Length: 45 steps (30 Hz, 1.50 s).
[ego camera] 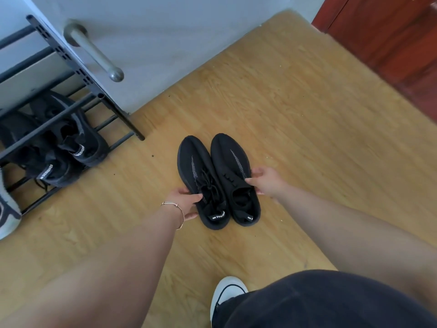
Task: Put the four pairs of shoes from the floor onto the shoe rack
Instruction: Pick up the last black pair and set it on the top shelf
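Both bare forearms reach forward and down from the bottom corners of the view toward a pair of black knit sneakers standing side by side, toes pointing away, on the light wood-grain plank floor. The left forearm angles in from the lower left, a thin gold bangle circling its wrist. The left hand is partly curled against the outer side of the left sneaker of the pair: its thumb lies across the laces near the collar, and a fingertip shows lower down by the heel. The right forearm comes in from the lower right. The right hand is likewise half closed on the outer side of the right sneaker, thumb on the upper beside the lacing, other fingers wrapped down along the sole edge. Both sneakers rest flat on the floor; whether either grip is firm cannot be told.

Left of this pair, a second pair of black knit sneakers with white heel tabs sits on the lowest tier of a black metal-bar shoe rack. Further left, a grey and white shoe shows partly at the frame edge. Beyond the pair, a pale grey door with a metal lever handle stands. Nearer than the pair, a white shoe with black trim pokes from under dark trousers.
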Each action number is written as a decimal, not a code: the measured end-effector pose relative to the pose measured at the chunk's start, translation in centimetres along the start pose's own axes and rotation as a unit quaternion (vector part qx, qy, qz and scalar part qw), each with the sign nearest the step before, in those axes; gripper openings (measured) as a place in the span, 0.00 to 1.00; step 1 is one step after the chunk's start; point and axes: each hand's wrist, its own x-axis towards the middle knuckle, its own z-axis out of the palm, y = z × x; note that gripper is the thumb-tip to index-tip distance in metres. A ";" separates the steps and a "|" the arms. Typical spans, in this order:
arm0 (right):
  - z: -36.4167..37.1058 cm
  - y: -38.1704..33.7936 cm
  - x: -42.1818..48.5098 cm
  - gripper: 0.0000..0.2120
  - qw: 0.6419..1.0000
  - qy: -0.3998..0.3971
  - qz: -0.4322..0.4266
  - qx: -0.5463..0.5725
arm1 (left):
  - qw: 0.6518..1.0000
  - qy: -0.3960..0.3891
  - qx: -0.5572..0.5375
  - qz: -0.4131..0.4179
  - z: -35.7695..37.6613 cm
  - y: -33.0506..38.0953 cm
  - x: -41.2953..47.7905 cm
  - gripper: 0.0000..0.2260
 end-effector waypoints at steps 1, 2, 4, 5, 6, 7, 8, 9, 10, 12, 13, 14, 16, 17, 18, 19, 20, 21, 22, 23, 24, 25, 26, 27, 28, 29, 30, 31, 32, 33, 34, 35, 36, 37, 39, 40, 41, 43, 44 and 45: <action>0.0 -0.1 -0.5 0.23 1.000 -0.004 -0.003 0.005 | 1.000 -0.012 -0.011 0.001 -0.5 0.1 -0.3 0.19; -0.1 -0.2 -1.0 0.23 1.000 -0.005 -0.006 0.007 | 1.000 -0.021 -0.015 0.003 -0.9 0.1 -0.6 0.20; -0.2 -0.3 -1.7 0.24 1.000 -0.007 -0.016 0.018 | 0.999 -0.031 -0.025 0.015 -1.8 0.2 -1.1 0.22; -0.1 -0.4 -2.1 0.24 0.999 -0.006 -0.020 0.027 | 0.999 -0.034 -0.030 0.022 -2.1 0.3 -1.4 0.22; -0.1 -0.5 -2.6 0.24 0.999 -0.005 -0.023 0.036 | 0.998 -0.038 -0.035 0.027 -2.4 0.4 -1.7 0.22; -0.1 -0.7 -3.1 0.24 0.999 -0.004 -0.026 0.044 | 0.998 -0.043 -0.040 0.032 -2.8 0.5 -2.0 0.22; 0.0 -0.9 -3.5 0.24 0.998 -0.002 -0.028 0.052 | 0.997 -0.046 -0.042 0.037 -3.1 0.6 -2.2 0.23; 0.1 -1.2 -4.0 0.24 0.998 0.000 -0.033 0.056 | 0.997 -0.049 -0.046 0.043 -3.4 0.8 -2.5 0.23; 0.1 -1.5 -4.6 0.23 0.998 0.001 -0.037 0.058 | 0.996 -0.051 -0.047 0.049 -3.8 1.0 -2.8 0.23; 0.2 -2.3 -5.6 0.22 0.997 0.005 -0.047 0.064 | 0.995 -0.055 -0.054 0.060 -4.5 1.4 -3.4 0.23; 0.3 -2.8 -6.1 0.22 0.996 0.006 -0.053 0.066 | 0.995 -0.057 -0.058 0.066 -5.0 1.5 -3.8 0.23; 0.4 -3.2 -6.7 0.22 0.996 0.006 -0.059 0.067 | 0.994 -0.059 -0.060 0.070 -5.5 1.6 -4.2 0.23; 0.7 -4.1 -8.0 0.23 0.995 0.004 -0.073 0.070 | 0.993 -0.057 -0.066 0.080 -6.6 1.8 -5.2 0.21; 1.0 -4.6 -8.7 0.23 0.994 0.000 -0.079 0.074 | 0.992 -0.055 -0.067 0.086 -7.3 1.9 -5.7 0.21; 1.2 -5.2 -9.6 0.23 0.993 -0.005 -0.083 0.081 | 0.992 -0.054 -0.068 0.094 -8.0 2.0 -6.4 0.21; 1.6 -5.7 -10.4 0.23 0.992 -0.012 -0.087 0.091 | 0.991 -0.051 -0.068 0.101 -8.9 2.0 -7.0 0.21; 2.0 -6.3 -11.3 0.23 0.991 -0.019 -0.091 0.100 | 0.991 -0.049 -0.067 0.108 -9.8 2.1 -7.7 0.21; 2.4 -6.9 -12.1 0.23 0.990 -0.026 -0.095 0.106 | 0.990 -0.047 -0.066 0.115 -10.8 2.2 -8.5 0.21; 2.9 -7.4 -13.1 0.23 0.989 -0.031 -0.099 0.108 | 0.989 -0.046 -0.065 0.121 -11.7 2.3 -9.2 0.21; 3.4 -8.0 -13.9 0.22 0.988 -0.035 -0.106 0.110 | 0.989 -0.045 -0.064 0.127 -12.8 2.4 -9.8 0.21; 3.9 -8.5 -14.7 0.21 0.987 -0.039 -0.114 0.111 | 0.988 -0.045 -0.065 0.134 -13.8 2.5 -10.4 0.22; 4.5 -9.1 -15.4 0.21 0.985 -0.043 -0.123 0.112 | 0.987 -0.046 -0.067 0.141 -14.8 2.6 -11.0 0.23; 5.1 -9.7 -16.3 0.21 0.984 -0.045 -0.131 0.111 | 0.986 -0.046 -0.069 0.146 -15.8 2.6 -11.6 0.24; 5.7 -10.3 -17.0 0.20 0.983 -0.045 -0.138 0.109 | 0.985 -0.046 -0.071 0.152 -16.8 2.6 -12.1 0.24; 6.3 -11.0 -17.8 0.20 0.983 -0.043 -0.145 0.103 | 0.984 -0.046 -0.073 0.157 -17.7 2.6 -12.6 0.24; 6.9 -11.7 -18.5 0.20 0.983 -0.040 -0.152 0.099 | 0.983 -0.046 -0.075 0.163 -18.5 2.7 -13.0 0.24; 7.4 -12.4 -19.1 0.20 0.982 -0.035 -0.159 0.094 | 0.981 -0.046 -0.080 0.168 -19.3 2.8 -13.5 0.23; 7.9 -13.1 -19.7 0.19 0.982 -0.031 -0.164 0.089 | 0.980 -0.045 -0.087 0.173 -20.0 2.9 -13.8 0.23; 8.3 -13.9 -20.2 0.19 0.981 -0.028 -0.170 0.085 | 0.978 -0.046 -0.095 0.178 -20.7 3.1 -14.1 0.23; 8.8 -14.7 -20.6 0.19 0.981 -0.026 -0.175 0.079 | 0.977 -0.049 -0.103 0.182 -21.5 3.2 -14.3 0.23; 9.2 -15.5 -21.1 0.18 0.980 -0.024 -0.181 0.073 | 0.975 -0.050 -0.111 0.185 -22.3 3.4 -14.5 0.24; 9.6 -16.4 -21.4 0.18 0.979 -0.024 -0.188 0.069 | 0.974 -0.050 -0.118 0.188 -23.1 3.6 -14.7 0.24; 10.1 -17.3 -21.7 0.18 0.978 -0.025 -0.195 0.063 | 0.972 -0.046 -0.126 0.190 -23.9 3.8 -14.8 0.24; 10.6 -18.2 -21.9 0.18 0.977 -0.025 -0.202 0.059 | 0.971 -0.042 -0.134 0.193 -24.7 4.1 -15.0 0.24; 11.7 -19.9 -22.4 0.17 0.975 -0.026 -0.215 0.049 | 0.968 -0.041 -0.152 0.197 -26.1 4.6 -15.3 0.23; 12.2 -20.7 -22.6 0.17 0.973 -0.025 -0.223 0.044 | 0.965 -0.041 -0.163 0.200 -26.8 4.9 -15.5 0.23; 12.8 -21.6 -22.7 0.17 0.972 -0.022 -0.230 0.038 | 0.964 -0.039 -0.170 0.203 -27.5 5.2 -15.8 0.23; 13.9 -23.2 -22.8 0.15 0.969 -0.016 -0.247 0.026 | 0.961 -0.026 -0.177 0.212 -28.6 5.6 -16.2 0.22; 14.5 -23.9 -22.8 0.14 0.967 -0.015 -0.253 0.026 | 0.959 -0.016 -0.182 0.217 -29.1 5.7 -16.3 0.22; 15.0 -24.7 -22.6 0.11 0.966 -0.016 -0.257 0.026 | 0.957 -0.003 -0.188 0.222 -29.5 5.9 -16.4 0.21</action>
